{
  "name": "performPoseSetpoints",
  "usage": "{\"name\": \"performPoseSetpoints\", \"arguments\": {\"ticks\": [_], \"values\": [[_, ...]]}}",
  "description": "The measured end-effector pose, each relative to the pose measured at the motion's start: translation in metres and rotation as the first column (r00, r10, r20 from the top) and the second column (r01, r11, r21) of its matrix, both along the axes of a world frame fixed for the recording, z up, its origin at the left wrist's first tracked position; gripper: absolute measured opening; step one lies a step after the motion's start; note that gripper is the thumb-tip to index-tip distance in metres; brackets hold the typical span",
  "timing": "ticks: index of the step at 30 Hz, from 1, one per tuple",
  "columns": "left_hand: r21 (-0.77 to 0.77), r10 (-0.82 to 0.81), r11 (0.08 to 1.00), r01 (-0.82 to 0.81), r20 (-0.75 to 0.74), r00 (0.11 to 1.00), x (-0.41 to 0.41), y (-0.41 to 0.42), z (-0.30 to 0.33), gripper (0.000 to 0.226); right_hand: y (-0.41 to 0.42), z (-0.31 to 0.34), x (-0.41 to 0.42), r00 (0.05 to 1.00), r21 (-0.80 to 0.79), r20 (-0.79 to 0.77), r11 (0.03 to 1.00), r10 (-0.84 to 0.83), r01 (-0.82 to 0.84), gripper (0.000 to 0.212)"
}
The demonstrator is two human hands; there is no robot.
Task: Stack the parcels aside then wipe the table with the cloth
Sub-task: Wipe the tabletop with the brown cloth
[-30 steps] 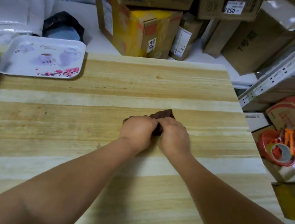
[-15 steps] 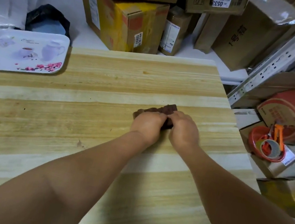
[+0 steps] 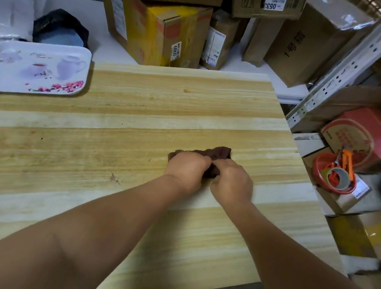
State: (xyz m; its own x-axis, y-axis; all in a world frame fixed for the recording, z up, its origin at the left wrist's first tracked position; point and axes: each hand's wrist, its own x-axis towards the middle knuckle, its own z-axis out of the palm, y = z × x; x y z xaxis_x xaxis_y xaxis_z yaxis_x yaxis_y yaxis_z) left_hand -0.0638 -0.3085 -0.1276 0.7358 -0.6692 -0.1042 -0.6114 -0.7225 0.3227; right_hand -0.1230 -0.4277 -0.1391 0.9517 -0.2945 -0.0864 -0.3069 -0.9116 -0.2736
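A small dark brown cloth (image 3: 218,153) lies bunched on the wooden table (image 3: 114,110), right of centre. Both hands press down on it side by side: my left hand (image 3: 187,169) covers its left part and my right hand (image 3: 232,181) its near right part. Only the cloth's far edge and a strip between the hands show. The parcels (image 3: 158,29), brown and yellow cardboard boxes, stand stacked behind the table's far edge on a white surface.
A white tray (image 3: 34,68) printed with teacups and pink blossom sits on the table's far left. To the right, below table level, are a red bowl (image 3: 332,173) holding tape and an orange cutter, a red box (image 3: 369,136), and a metal shelf upright (image 3: 345,67).
Both hands and the cloth have slid to the right across the table, towards its right edge. The view has shifted slightly with them.
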Motion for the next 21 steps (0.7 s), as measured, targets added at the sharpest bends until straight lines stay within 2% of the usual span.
{"name": "performPoseSetpoints", "arguments": {"ticks": [5,14,21], "values": [[0.014,-0.023,1.0,0.023,-0.018,1.0,-0.022,0.063,0.002,0.021,0.06,0.006,-0.027,0.999,0.024,-0.006,0.999,0.042,-0.042,0.037],[0.114,0.122,0.986,-0.124,0.033,0.992,-0.04,0.22,-0.009,0.026,0.212,0.008,-0.03,0.971,0.096,-0.019,0.967,0.238,-0.235,0.043],[0.096,0.121,0.987,-0.128,0.068,0.99,-0.051,0.219,-0.012,0.031,0.208,0.007,-0.033,0.947,0.091,-0.072,0.948,0.312,-0.305,0.047]]}}
